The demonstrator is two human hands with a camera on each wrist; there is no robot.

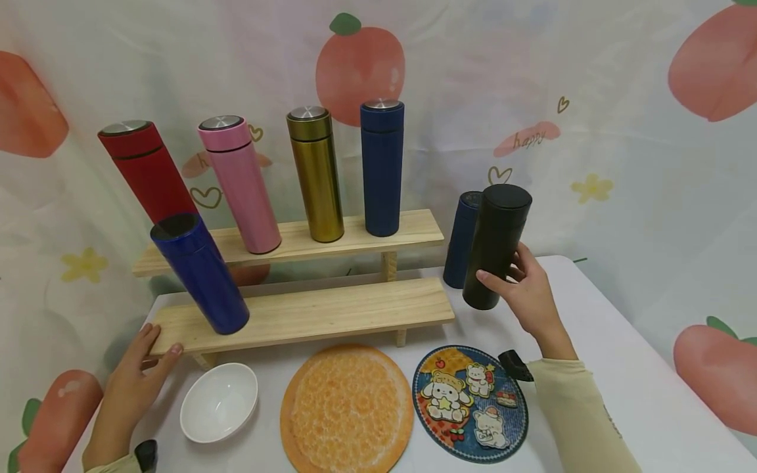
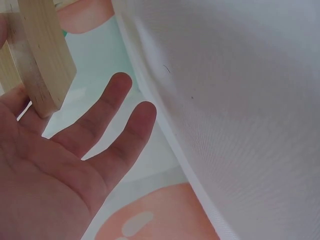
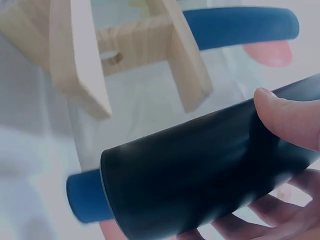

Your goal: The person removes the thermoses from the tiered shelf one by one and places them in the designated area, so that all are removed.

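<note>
My right hand [image 1: 528,292] grips a black thermos bottle [image 1: 495,246] around its lower part, thumb on one side and fingers on the other. Held slightly tilted, the black bottle [image 3: 200,170] partly covers a dark blue thermos [image 1: 458,246] behind it. At the left end of a two-tier wooden shelf [image 1: 355,312], my left hand [image 1: 136,378] holds the lower board, its thumb at the front edge. The left wrist view shows the board's end [image 2: 47,60] between thumb and fingers, with two fingers stretched out past it. A glossy blue thermos [image 1: 204,276] stands on the lower tier.
Red [image 1: 144,171], pink [image 1: 242,187], gold [image 1: 317,177] and navy [image 1: 382,171] thermoses stand on the upper tier. In front of the shelf lie a white bowl [image 1: 220,404], a round bread-patterned mat [image 1: 349,414] and a round cartoon mat [image 1: 470,404]. A peach-print cloth hangs behind.
</note>
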